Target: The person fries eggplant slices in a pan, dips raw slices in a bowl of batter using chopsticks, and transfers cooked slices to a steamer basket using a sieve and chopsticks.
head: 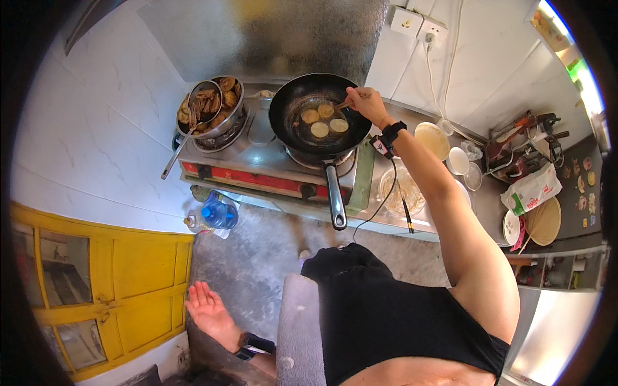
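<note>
My right hand [365,101] grips wooden chopsticks [344,104] over the right side of a black frying pan [289,96]. Several round slices [319,129] lie in oil in the pan, two browner than the others. The pan sits on the right burner of a gas stove [260,140], its metal handle [335,193] pointing towards me. Low at the left, my left hand [212,311] is empty, palm up, away from the stove. On the left burner, a metal pot [236,113] holds browned fried slices; a metal skimmer [181,149] with dark fried pieces rests on it.
Right of the stove stand a bowl of batter-smeared mixture [403,193] with black chopsticks [408,214], a pale bowl [431,140] and a white bowl [457,160]. Farther right are a bag [531,190] and a knife rack [524,140]. A blue water jug [219,212] stands by the yellow cabinet [140,289].
</note>
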`<act>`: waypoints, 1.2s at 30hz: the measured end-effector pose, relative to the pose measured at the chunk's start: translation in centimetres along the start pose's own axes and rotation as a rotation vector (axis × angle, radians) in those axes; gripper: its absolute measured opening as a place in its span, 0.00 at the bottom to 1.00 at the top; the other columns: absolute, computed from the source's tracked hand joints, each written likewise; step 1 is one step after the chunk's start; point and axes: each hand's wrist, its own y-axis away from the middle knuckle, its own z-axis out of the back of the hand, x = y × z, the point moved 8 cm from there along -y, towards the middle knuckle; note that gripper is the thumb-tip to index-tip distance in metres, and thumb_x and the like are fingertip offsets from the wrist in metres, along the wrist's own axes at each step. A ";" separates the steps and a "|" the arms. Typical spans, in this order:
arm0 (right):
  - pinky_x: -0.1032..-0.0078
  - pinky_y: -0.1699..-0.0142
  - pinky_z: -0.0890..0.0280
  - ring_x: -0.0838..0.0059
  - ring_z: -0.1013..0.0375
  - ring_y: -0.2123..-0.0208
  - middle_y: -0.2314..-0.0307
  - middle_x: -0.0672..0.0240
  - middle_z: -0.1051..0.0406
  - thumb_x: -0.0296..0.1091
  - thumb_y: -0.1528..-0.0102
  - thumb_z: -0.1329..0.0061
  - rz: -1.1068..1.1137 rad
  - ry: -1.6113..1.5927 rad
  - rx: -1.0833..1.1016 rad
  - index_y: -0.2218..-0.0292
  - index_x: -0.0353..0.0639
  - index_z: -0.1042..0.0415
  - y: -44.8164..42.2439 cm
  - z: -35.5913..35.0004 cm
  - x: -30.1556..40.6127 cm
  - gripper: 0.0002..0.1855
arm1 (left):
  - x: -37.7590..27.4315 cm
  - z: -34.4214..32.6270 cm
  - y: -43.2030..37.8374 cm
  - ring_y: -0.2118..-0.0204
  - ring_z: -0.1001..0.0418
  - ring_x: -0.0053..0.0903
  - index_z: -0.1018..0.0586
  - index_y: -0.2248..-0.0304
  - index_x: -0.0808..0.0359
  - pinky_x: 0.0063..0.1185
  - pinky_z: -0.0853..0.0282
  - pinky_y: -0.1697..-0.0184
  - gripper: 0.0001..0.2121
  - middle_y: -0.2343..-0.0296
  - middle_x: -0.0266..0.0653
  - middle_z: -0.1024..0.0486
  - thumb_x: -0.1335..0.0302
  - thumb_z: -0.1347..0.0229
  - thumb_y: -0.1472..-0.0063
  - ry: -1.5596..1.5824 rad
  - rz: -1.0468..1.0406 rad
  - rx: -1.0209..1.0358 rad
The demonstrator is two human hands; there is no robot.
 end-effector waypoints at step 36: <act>0.67 0.49 0.30 0.55 0.29 0.51 0.48 0.54 0.33 0.34 0.40 0.49 0.146 0.704 -0.057 0.50 0.39 0.30 35.1 20.3 -4.2 0.18 | 10.9 -17.0 -3.4 0.50 0.29 0.29 0.28 0.51 0.67 0.23 0.32 0.53 0.21 0.52 0.42 0.27 0.56 0.56 0.30 -0.344 0.311 0.495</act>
